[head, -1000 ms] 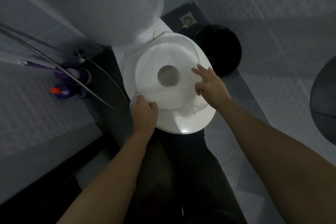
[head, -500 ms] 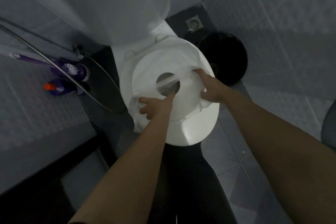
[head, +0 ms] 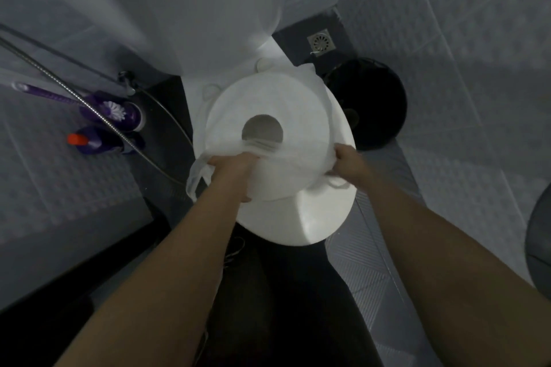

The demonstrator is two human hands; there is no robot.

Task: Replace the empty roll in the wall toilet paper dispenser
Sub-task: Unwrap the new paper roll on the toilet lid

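A large white jumbo toilet paper roll (head: 295,104) with an open core hole (head: 261,128) lies flat on the closed white toilet lid (head: 316,217). A thin translucent plastic bag (head: 196,176) still covers it, with handles hanging at both lower sides. My left hand (head: 231,171) grips the bag's plastic at the roll's near left, stretching it across the core hole. My right hand (head: 347,162) pinches the bag at the roll's right edge. The wall dispenser is not visible.
A white cistern (head: 208,9) is behind the lid. A black round bin (head: 375,101) and a floor drain (head: 321,43) are to the right. A purple toilet brush holder (head: 119,112), a purple bottle with an orange cap (head: 89,140) and a metal hose (head: 98,116) are on the left.
My left hand moved from the roll's lower left edge onto its top and grabbed the plastic, pulling it over the core hole. My right hand closed on the bag at the right edge.
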